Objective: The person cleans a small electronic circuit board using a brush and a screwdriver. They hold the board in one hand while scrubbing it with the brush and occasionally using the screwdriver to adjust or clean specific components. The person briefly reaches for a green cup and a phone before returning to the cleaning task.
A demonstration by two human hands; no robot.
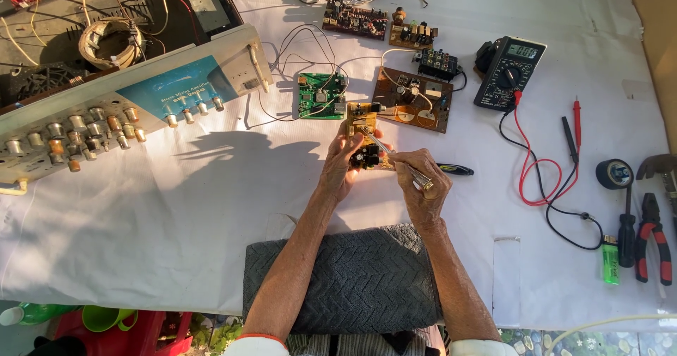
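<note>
On the white sheet (pixel 176 222) spread as a workbench, just in front of a grey cushion (pixel 352 285), the two hands meet over a small yellow board (pixel 364 136). The left hand (pixel 340 167) is clamped on the board, fingers wrapped round its near end where dark parts sit, holding it raised and tilted toward the camera. The right hand (pixel 423 186) is closed round a metal tool (pixel 395 160), a slim shaft with a shiny handle, whose tip rests on or just above the board's upper face; whether it truly touches cannot be told. By the look of it, the step in hand is working on one spot of the board, probing or loosening something there. The next move would seem to call for a steady left grip so the board does not twist, and a small, exact placement of the tip among crowded parts and the thin wires that trail off the board's far edge. Just beyond lie a green board (pixel 321 96) and a brown board (pixel 412 100), joined by leads. An opened amplifier (pixel 134 102) stands well to the left. To the right are a multimeter (pixel 509 72) with red and black probes, a tape roll (pixel 614 173), pliers (pixel 652 239) and a green lighter (pixel 611 262).
</note>
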